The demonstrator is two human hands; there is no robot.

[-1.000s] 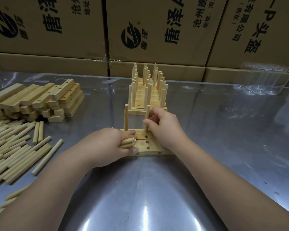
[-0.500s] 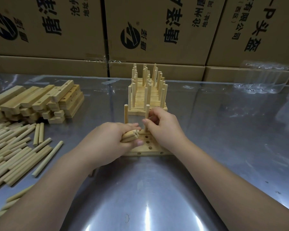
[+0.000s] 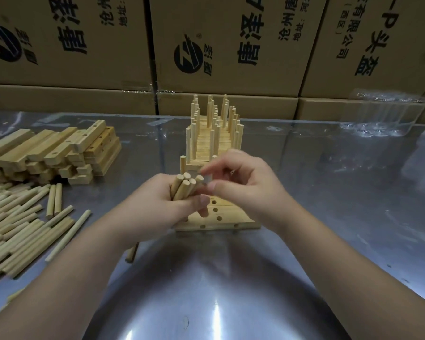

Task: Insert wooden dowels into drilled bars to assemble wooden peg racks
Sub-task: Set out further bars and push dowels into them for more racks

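The two forearms come in from the near edge of the shiny metal table [image 3: 206, 290], and the hands almost meet in the middle. The left hand [image 3: 152, 207] is closed around a bundle of pale round wooden dowels [image 3: 183, 188], whose flat cut ends point up and away. The right hand [image 3: 245, 190] has its thumb and forefinger bent at the end of one dowel of this bundle. The fingertips are blurred, so it cannot be told whether they pinch it.

Under both hands lie flat pale wooden bars with drilled holes [image 3: 221, 218], side by side, with round dark holes on top and on the near side. One upright dowel [image 3: 182, 165] stands at their far left corner.

To the left lie loose dowels [image 3: 15, 229] and, farther, a stack of drilled bars [image 3: 59, 153]. Behind the hands is a row of finished peg racks [image 3: 214, 128], then brown cardboard boxes [image 3: 219, 45].
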